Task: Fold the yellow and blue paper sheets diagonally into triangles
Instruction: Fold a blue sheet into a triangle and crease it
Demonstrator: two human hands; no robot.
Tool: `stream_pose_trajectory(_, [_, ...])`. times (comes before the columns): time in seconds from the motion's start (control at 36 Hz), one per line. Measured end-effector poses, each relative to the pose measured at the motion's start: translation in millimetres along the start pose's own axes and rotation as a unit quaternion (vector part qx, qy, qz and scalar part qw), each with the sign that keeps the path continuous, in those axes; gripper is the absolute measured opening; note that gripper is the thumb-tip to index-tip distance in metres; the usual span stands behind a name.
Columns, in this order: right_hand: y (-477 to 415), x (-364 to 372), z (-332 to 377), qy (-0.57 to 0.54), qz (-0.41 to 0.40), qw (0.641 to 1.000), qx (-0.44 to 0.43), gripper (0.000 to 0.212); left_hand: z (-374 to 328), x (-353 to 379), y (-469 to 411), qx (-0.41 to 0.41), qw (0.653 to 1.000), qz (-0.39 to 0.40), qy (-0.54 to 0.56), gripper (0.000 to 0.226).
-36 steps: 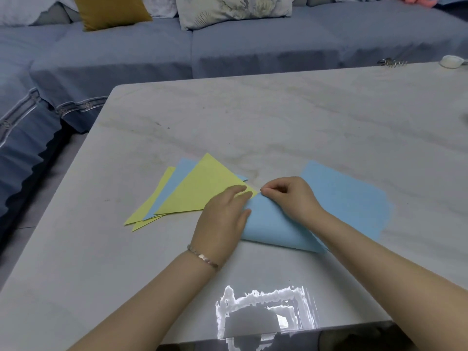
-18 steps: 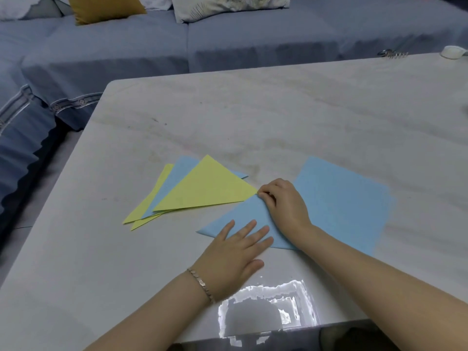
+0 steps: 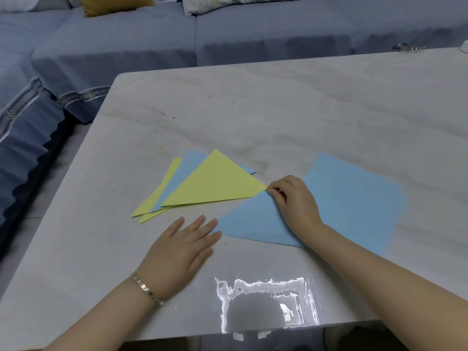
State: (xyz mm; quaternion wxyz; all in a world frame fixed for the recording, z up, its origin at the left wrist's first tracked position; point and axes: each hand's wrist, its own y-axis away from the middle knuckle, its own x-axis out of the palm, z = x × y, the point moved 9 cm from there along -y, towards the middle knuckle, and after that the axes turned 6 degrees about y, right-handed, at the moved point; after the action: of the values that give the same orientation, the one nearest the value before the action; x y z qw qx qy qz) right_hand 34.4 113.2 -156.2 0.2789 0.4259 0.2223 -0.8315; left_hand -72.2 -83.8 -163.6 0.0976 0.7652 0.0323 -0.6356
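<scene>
Right hand (image 3: 295,203) curled, fingertips pinning the apex of the folded blue triangle (image 3: 253,221), likely to keep corners aligned. Left hand (image 3: 182,249) open and flat, fingertips at the triangle's left point, probably running the crease flat. Finished yellow and blue triangles (image 3: 215,181) fanned just beyond the left hand. Unfolded blue sheet (image 3: 354,196) lies under the right wrist. Marble table (image 3: 278,110) bare beyond both hands; near edge close.

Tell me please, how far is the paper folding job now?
Done: a stack of folded triangles, yellow and blue, lies at left on the table. In hand: the right hand pins the apex of a blue triangle, while the left hand lies flat at its left tip. Left: a flat blue sheet underneath still looks unfolded.
</scene>
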Motion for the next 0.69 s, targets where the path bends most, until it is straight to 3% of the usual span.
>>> stream_pose_trajectory(0.17, [0,-1,1,-0.002,-0.004,1.0,-0.001,0.018,20,-12,13,-0.094,0.993,-0.063,0.031,0.062])
stream_pose_trajectory(0.28, [0,-1,1,-0.002,-0.005,1.0,0.002,0.018,16,-33,13,-0.143,0.973,-0.161,0.077,0.045])
stream_pose_trajectory(0.36, [0,-1,1,-0.002,-0.008,1.0,0.004,0.017,-5,-48,-2,-0.118,0.963,-0.214,0.114,0.043])
stream_pose_trajectory(0.42, [0,-2,0,-0.004,-0.011,1.0,0.005,0.015,-30,-43,-21,-0.059,0.973,-0.187,0.124,0.051])
stream_pose_trajectory(0.47, [0,-2,0,-0.005,-0.013,1.0,0.006,0.014,-51,-24,-37,-0.016,0.987,-0.108,0.121,0.047])
stream_pose_trajectory(0.56, [3,-6,2,0.001,-0.028,1.0,0.002,0.022,-60,0,-48,-0.035,0.991,-0.042,0.122,0.054])
stream_pose_trajectory(0.64, [22,-16,25,0.026,-0.068,0.994,-0.08,0.028,-56,12,-49,-0.055,0.991,-0.021,0.123,0.051])
stream_pose_trajectory(0.69, [47,-11,45,0.043,-0.039,0.986,-0.158,0.025,-53,16,-49,-0.061,0.991,-0.01,0.117,0.043])
